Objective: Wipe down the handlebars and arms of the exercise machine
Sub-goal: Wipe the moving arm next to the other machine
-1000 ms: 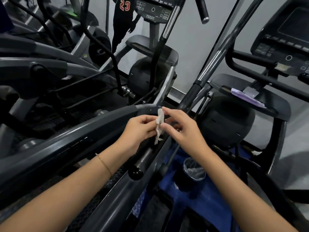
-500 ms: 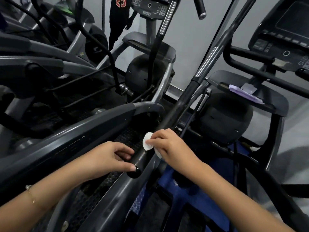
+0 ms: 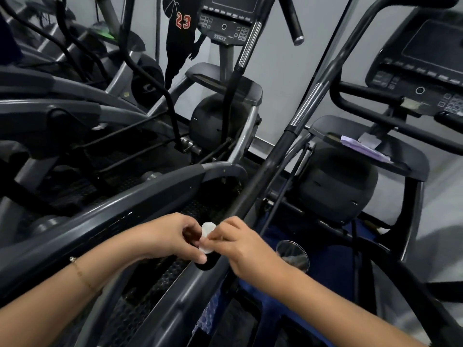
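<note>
Fingers [image 3: 223,231] of right hand [image 3: 243,246] pinch small white wipe [image 3: 206,235] against handlebar [image 3: 265,171], just above its end cap. Left hand [image 3: 167,239] curls round that end. Bar's length runs up and rightward from wipe; right hand nearer it.

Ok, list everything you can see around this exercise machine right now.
small white wipe pad: one, white, at the handlebar's near end, between both hands
black tubular handlebar: one, black with a chrome section, running diagonally up from the hands
black control consoles: two, black, top centre and top right
lilac folded cloth: one, lilac, on the right machine's tray
round clear-lidded container: one, dark, just right of the right hand
black figure decal numbered 23: one, black with red numerals, back wall
gold chain bracelet: one, gold, left wrist
left hand: grips the handlebar's end
right hand: pinches the pad
</note>
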Available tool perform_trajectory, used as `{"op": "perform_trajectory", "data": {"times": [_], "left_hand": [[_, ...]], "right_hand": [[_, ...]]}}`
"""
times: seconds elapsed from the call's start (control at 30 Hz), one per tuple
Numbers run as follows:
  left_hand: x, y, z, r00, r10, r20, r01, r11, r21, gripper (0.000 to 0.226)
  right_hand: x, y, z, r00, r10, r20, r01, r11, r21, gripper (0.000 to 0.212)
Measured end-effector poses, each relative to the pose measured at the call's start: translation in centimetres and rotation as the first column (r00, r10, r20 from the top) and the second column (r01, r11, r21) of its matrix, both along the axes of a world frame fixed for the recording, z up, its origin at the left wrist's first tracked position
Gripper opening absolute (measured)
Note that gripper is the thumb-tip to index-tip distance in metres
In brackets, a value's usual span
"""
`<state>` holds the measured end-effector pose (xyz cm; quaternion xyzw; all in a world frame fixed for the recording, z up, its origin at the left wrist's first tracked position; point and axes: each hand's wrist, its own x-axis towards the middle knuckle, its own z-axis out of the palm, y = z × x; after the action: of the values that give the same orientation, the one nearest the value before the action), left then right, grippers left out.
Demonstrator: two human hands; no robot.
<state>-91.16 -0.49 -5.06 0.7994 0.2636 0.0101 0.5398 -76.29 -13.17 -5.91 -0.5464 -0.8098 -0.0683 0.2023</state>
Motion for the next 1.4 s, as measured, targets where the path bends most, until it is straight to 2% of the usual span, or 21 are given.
{"op": "perform_trajectory", "data": {"times": [0.2,0.33,0.5,0.67,0.83,0.97,1.07,1.13,1.17,1.27,1.33,1.4], "left_hand": [[0.6,0.2,0.8,0.995,-0.064,-0.079,0.061,0.997,-0.038,0.042],[0.6,0.4,0.9,0.99,-0.129,-0.06,0.125,0.99,-0.057,0.052],[0.7,0.1,1.0,0.991,-0.116,-0.07,0.115,0.993,-0.015,0.046],[0.7,0.7,0.9,0.985,-0.156,-0.077,0.155,0.988,-0.009,0.047],[1.0,0.5,1.3,0.983,-0.15,-0.109,0.15,0.989,-0.011,0.048],[0.9,1.1,1.0,0.978,-0.187,-0.088,0.187,0.982,-0.012,0.054],[1.2,0.9,1.2,0.983,-0.16,-0.095,0.157,0.987,-0.037,0.038],[2.0,0.6,1.4,0.994,-0.07,-0.081,0.073,0.997,0.031,0.031],[2.6,0.5,1.5,0.998,-0.018,-0.058,0.023,0.996,0.092,0.032],[5.1,0.1,1.9,0.994,0.105,-0.005,-0.097,0.934,0.345,0.037],[6.8,-0.3,2.2,0.992,0.124,0.014,-0.118,0.891,0.439,0.038],[8.1,-0.5,2.2,0.991,0.129,0.024,-0.125,0.878,0.463,0.038]], "right_hand": [[1.6,0.7,0.2,0.979,-0.202,0.007,0.201,0.978,0.056,0.042],[-0.1,-1.6,-1.1,0.993,-0.115,-0.032,0.117,0.991,0.066,0.043],[0.9,-1.0,-0.7,0.975,-0.216,-0.054,0.222,0.965,0.141,0.041],[-0.9,-2.2,-2.6,0.988,-0.128,-0.081,0.138,0.981,0.134,0.043],[1.0,-0.7,-1.2,0.955,-0.283,-0.087,0.295,0.937,0.187,0.033],[-1.3,-2.3,-3.1,0.984,-0.145,-0.105,0.164,0.968,0.192,0.041],[0.9,-1.5,-2.7,0.978,-0.16,-0.136,0.189,0.954,0.231,0.036],[3.3,0.1,-1.7,0.946,-0.264,-0.189,0.3,0.934,0.195,0.026],[4.4,0.9,-1.2,0.916,-0.325,-0.236,0.364,0.92,0.147,0.028],[6.4,2.5,-0.7,0.778,-0.486,-0.398,0.529,0.848,-0.002,0.023],[6.2,2.5,-1.4,0.729,-0.509,-0.458,0.572,0.82,0.0,0.023],[5.3,1.6,-2.2,0.736,-0.494,-0.463,0.565,0.825,0.017,0.027]]}}
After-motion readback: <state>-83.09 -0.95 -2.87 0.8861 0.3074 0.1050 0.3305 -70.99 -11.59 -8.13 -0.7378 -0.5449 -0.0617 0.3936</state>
